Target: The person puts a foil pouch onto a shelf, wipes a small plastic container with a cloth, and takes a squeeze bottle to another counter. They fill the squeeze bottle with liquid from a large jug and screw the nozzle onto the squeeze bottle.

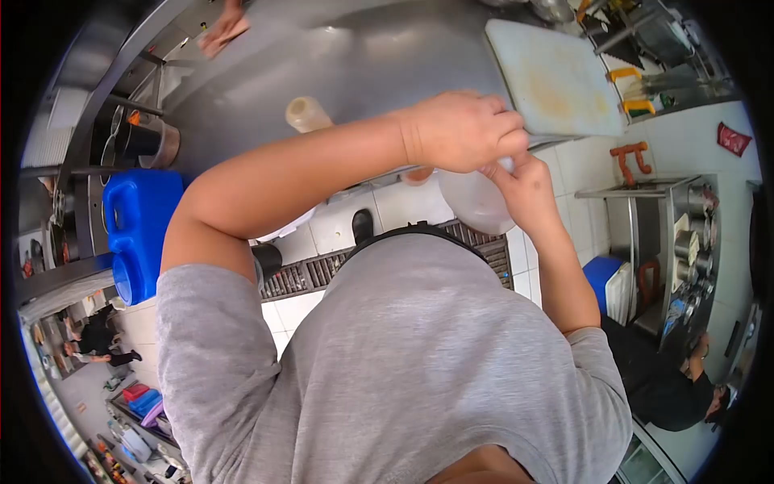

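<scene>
Both hands meet above the near edge of the steel worktable (371, 81). My left hand (472, 133) reaches across from the left, its fingers curled over the top of a translucent whitish plastic vessel (472, 202). Close against it, my right hand (528, 189) pinches the vessel's whitish upper part with thumb and fingers. The vessel hangs below the hands, in front of the tiled floor. Whether it is a bottle or a bag cannot be made out, and its top is mostly hidden. A pale squeeze bottle (306, 114) lies on the table behind my left forearm.
A stained white cutting board (556, 81) lies at the table's right. Another person's hand (226, 31) is at the far left edge. A blue jerrycan (141, 230) stands left. A floor drain grate (302, 278) runs underfoot. A person in black (669, 387) is at right.
</scene>
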